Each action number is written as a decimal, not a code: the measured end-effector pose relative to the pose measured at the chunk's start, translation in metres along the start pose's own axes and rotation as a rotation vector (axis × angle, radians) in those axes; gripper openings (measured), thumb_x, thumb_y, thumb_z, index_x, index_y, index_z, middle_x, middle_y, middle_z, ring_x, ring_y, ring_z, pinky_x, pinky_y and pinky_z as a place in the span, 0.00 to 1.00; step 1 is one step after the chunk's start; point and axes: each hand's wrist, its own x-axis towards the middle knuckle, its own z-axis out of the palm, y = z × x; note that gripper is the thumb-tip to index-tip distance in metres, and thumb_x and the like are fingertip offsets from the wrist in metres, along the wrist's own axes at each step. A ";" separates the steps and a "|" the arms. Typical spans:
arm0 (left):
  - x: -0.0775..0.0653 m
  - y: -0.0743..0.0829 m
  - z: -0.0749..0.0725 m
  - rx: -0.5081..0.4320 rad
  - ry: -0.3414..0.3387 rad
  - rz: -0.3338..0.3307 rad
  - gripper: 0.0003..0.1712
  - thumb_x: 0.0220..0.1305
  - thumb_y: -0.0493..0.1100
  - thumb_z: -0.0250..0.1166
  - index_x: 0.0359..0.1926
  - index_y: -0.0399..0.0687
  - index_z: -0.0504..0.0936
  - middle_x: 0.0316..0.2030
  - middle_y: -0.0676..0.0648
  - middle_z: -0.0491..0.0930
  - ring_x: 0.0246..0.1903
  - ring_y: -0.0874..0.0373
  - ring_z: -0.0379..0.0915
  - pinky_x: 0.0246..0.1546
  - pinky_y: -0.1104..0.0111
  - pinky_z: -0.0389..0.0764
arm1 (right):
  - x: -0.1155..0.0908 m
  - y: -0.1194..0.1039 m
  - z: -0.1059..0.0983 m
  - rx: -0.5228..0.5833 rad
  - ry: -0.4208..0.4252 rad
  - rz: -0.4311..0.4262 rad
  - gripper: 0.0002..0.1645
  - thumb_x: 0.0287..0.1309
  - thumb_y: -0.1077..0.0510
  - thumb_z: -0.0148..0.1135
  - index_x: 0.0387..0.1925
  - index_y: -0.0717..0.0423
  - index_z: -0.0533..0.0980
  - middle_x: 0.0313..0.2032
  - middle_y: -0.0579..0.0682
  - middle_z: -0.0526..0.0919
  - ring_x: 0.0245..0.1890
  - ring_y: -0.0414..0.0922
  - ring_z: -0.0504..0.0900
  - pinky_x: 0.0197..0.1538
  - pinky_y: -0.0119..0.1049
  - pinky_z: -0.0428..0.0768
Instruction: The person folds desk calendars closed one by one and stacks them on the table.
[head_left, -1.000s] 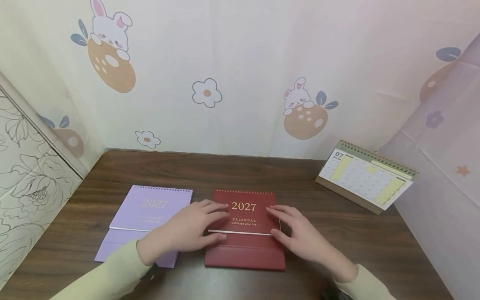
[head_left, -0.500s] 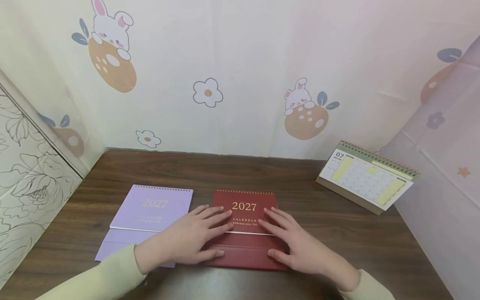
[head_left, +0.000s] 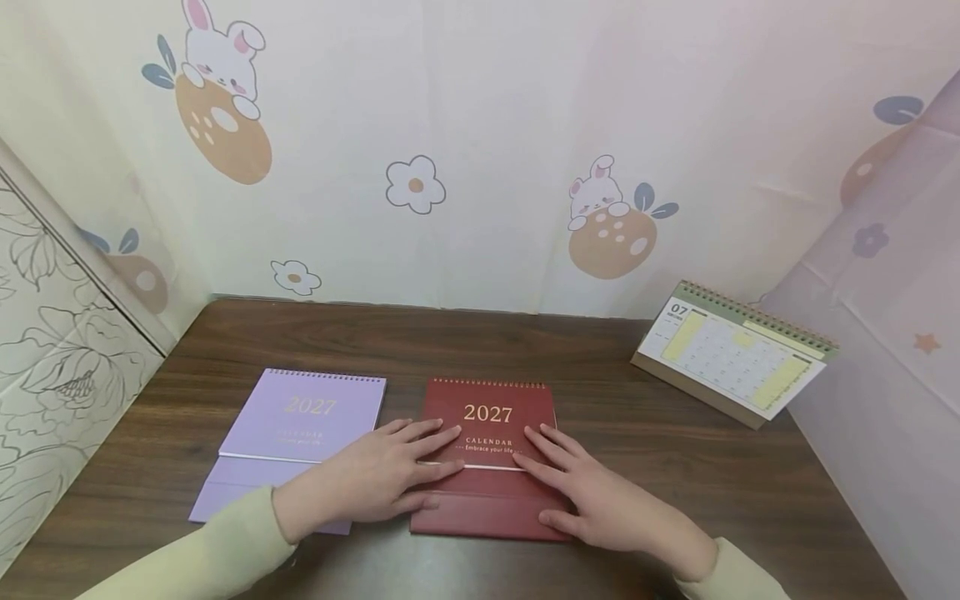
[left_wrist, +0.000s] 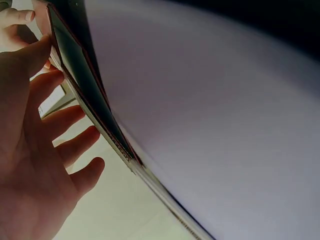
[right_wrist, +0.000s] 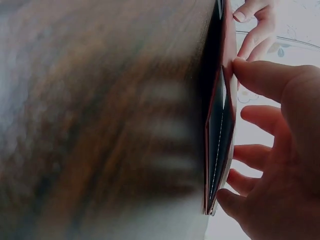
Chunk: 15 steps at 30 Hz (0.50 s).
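A dark red desk calendar [head_left: 489,515] with "2027" on its cover lies flattened on the wooden table. My left hand [head_left: 375,472] rests on its left side, fingers spread and fairly straight. From the other side, my right hand [head_left: 596,493] touches the cover with spread fingers, its thumb on the lower flap. Both wrist views show the calendar edge-on with a narrow gap between its layers; the right one shows its red side [right_wrist: 229,60] under the right thumb. A purple calendar [head_left: 315,404] lies to the left, partly hidden by the left hand and sleeve.
A green and white calendar [head_left: 731,354] showing month 07 stands tilted at the back right. Behind the brown table [head_left: 420,333] hangs a pale curtain [head_left: 495,100] with rabbit prints, and a flower-patterned panel [head_left: 52,400] borders the left.
Both hands have come nearer, and their thumbs have moved down to the red calendar's lower flap. Over the last half second they have shifted only slightly. The calendars look unmoved.
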 end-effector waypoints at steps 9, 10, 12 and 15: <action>0.002 0.004 0.005 -0.016 -0.041 -0.032 0.34 0.66 0.68 0.58 0.70 0.67 0.72 0.74 0.46 0.60 0.70 0.45 0.58 0.60 0.51 0.71 | 0.001 0.003 0.003 -0.021 -0.072 -0.025 0.45 0.63 0.43 0.65 0.76 0.42 0.58 0.79 0.51 0.41 0.77 0.57 0.40 0.66 0.57 0.66; 0.001 0.005 0.005 -0.017 -0.038 -0.035 0.34 0.65 0.68 0.59 0.70 0.67 0.72 0.74 0.46 0.60 0.70 0.45 0.59 0.59 0.51 0.72 | 0.002 0.003 0.003 -0.022 -0.080 -0.029 0.46 0.62 0.43 0.66 0.77 0.42 0.58 0.79 0.52 0.41 0.77 0.58 0.40 0.66 0.58 0.66; 0.001 0.006 0.005 -0.023 -0.035 -0.040 0.34 0.65 0.68 0.60 0.69 0.67 0.73 0.73 0.45 0.61 0.70 0.45 0.59 0.57 0.51 0.73 | 0.002 0.002 0.002 -0.010 -0.098 -0.024 0.48 0.61 0.42 0.67 0.77 0.42 0.56 0.79 0.52 0.40 0.76 0.58 0.39 0.65 0.59 0.66; 0.001 0.006 0.004 -0.022 -0.030 -0.046 0.34 0.64 0.68 0.61 0.68 0.67 0.74 0.73 0.45 0.61 0.69 0.45 0.60 0.57 0.51 0.74 | 0.003 -0.001 0.000 -0.005 -0.117 -0.022 0.52 0.58 0.41 0.69 0.78 0.42 0.55 0.79 0.54 0.39 0.76 0.60 0.38 0.65 0.63 0.64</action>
